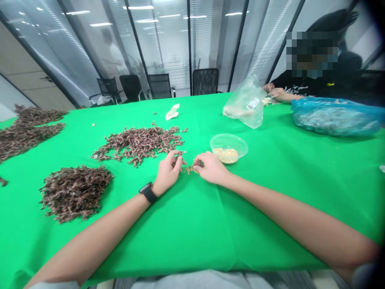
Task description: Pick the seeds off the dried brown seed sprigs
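Observation:
My left hand [168, 173], with a black watch [148, 193] on its wrist, is closed, thumb against fingers, on a small dried reddish-brown piece. My right hand [209, 167] is closed in a pinch over a little scatter of yellowish-brown bits [189, 170] on the green cloth; whatever its fingertips hold is too small to make out. Just beyond the right hand stands a clear plastic bowl [240, 149], partly filled with pale golden bits. A loose spread of shrivelled brown pieces [141, 143] lies beyond my left hand. A denser pile of such pieces [75, 192] sits to its left.
More brown heaps [27, 138] lie at the far left of the green tablecloth [186, 237]. A crumpled paper scrap [172, 112], a clear plastic bag [245, 105] and a full blue bag [333, 116] lie farther back. Another person's hands [278, 93] work at the far right.

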A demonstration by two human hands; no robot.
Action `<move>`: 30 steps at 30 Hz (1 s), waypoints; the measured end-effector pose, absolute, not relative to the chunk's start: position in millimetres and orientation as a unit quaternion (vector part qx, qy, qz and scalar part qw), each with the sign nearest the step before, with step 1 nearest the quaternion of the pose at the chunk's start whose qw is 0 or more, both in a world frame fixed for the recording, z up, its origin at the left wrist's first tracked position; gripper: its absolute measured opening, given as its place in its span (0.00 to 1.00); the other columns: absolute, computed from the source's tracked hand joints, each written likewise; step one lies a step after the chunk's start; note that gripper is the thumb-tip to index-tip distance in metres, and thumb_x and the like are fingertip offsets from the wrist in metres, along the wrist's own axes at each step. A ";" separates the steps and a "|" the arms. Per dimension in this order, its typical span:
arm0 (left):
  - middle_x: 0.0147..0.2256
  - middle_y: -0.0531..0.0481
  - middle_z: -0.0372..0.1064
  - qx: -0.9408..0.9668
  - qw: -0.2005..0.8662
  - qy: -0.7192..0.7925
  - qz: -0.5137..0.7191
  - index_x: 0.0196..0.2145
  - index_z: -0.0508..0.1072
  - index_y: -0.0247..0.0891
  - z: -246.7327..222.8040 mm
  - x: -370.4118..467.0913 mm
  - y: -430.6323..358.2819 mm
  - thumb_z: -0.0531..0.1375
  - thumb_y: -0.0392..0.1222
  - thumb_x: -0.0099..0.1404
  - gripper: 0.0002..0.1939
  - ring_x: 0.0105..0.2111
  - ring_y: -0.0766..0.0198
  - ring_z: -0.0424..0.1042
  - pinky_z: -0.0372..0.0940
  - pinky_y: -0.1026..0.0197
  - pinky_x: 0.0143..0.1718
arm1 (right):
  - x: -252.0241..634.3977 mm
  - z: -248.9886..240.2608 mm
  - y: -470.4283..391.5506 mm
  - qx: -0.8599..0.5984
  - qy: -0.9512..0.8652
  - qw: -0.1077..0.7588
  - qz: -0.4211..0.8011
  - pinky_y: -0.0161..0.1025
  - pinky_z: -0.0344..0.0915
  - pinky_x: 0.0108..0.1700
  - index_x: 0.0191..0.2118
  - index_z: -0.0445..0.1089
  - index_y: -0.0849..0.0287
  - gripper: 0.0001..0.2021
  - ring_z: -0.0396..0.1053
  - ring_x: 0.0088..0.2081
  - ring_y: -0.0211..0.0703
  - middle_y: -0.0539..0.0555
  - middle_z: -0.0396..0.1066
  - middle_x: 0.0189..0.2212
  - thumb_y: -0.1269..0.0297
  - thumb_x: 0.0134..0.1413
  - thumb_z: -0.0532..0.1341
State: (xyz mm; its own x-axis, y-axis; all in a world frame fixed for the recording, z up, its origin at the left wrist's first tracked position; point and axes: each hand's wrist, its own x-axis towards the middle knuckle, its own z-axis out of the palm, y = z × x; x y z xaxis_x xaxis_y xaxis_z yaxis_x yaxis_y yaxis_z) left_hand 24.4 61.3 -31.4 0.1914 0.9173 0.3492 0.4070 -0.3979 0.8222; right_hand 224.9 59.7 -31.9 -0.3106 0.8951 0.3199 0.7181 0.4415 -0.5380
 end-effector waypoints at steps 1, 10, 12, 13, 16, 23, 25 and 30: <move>0.33 0.48 0.78 0.714 0.293 0.464 0.435 0.49 0.66 0.39 -31.3 24.5 61.2 0.53 0.51 0.71 0.15 0.22 0.69 0.70 0.63 0.67 0.24 | 224.9 -31.9 59.3 -0.508 -0.800 0.285 0.146 0.40 0.57 0.38 0.29 0.72 0.57 0.04 0.65 0.36 0.46 0.53 0.74 0.28 0.70 0.53 0.65; 0.33 0.48 0.78 0.715 0.295 0.461 0.436 0.49 0.66 0.39 -32.4 24.2 61.8 0.53 0.51 0.72 0.16 0.21 0.69 0.69 0.63 0.68 0.24 | 224.1 -30.5 63.8 -0.531 -0.782 0.278 0.174 0.38 0.56 0.39 0.27 0.71 0.59 0.09 0.68 0.35 0.43 0.52 0.75 0.28 0.75 0.57 0.60; 0.33 0.49 0.78 0.714 0.295 0.462 0.437 0.50 0.66 0.39 -33.6 24.1 62.3 0.53 0.51 0.72 0.16 0.21 0.70 0.69 0.63 0.68 0.24 | 225.9 -28.4 64.0 -0.536 -0.785 0.266 0.162 0.38 0.56 0.38 0.28 0.72 0.58 0.07 0.68 0.36 0.44 0.52 0.75 0.29 0.71 0.57 0.62; 0.33 0.49 0.78 0.714 0.295 0.462 0.437 0.50 0.66 0.39 -34.0 24.0 62.5 0.53 0.51 0.72 0.16 0.21 0.70 0.69 0.63 0.68 0.24 | 226.8 -27.4 63.4 -0.535 -0.790 0.257 0.155 0.38 0.55 0.38 0.29 0.72 0.58 0.06 0.68 0.36 0.45 0.52 0.75 0.29 0.67 0.57 0.63; 0.33 0.49 0.78 0.712 0.295 0.463 0.438 0.50 0.66 0.39 -34.4 24.0 62.6 0.53 0.51 0.72 0.15 0.21 0.70 0.69 0.63 0.68 0.24 | 228.5 -26.0 59.5 -0.529 -0.806 0.222 0.144 0.39 0.55 0.37 0.27 0.72 0.56 0.07 0.69 0.36 0.46 0.53 0.75 0.28 0.63 0.56 0.65; 0.32 0.49 0.78 0.714 0.297 0.459 0.438 0.49 0.66 0.39 -31.7 24.4 61.5 0.53 0.51 0.72 0.15 0.21 0.69 0.69 0.63 0.68 0.24 | 226.6 -29.8 62.1 -0.543 -0.784 0.238 0.185 0.36 0.56 0.35 0.28 0.71 0.58 0.08 0.69 0.33 0.42 0.52 0.75 0.28 0.74 0.56 0.60; 0.32 0.49 0.78 0.715 0.297 0.458 0.437 0.49 0.66 0.39 -31.3 24.4 61.5 0.54 0.50 0.72 0.15 0.21 0.70 0.69 0.63 0.68 0.24 | 227.1 -30.1 65.0 -0.548 -0.773 0.248 0.202 0.36 0.56 0.34 0.29 0.71 0.59 0.08 0.69 0.31 0.40 0.51 0.74 0.28 0.75 0.57 0.59; 0.32 0.49 0.78 0.716 0.293 0.457 0.439 0.49 0.66 0.39 -32.3 24.2 62.3 0.53 0.50 0.72 0.14 0.20 0.70 0.69 0.64 0.68 0.24 | 230.2 -28.6 63.4 -0.514 -0.807 0.231 0.176 0.38 0.56 0.38 0.28 0.71 0.57 0.05 0.68 0.36 0.44 0.53 0.74 0.29 0.69 0.55 0.64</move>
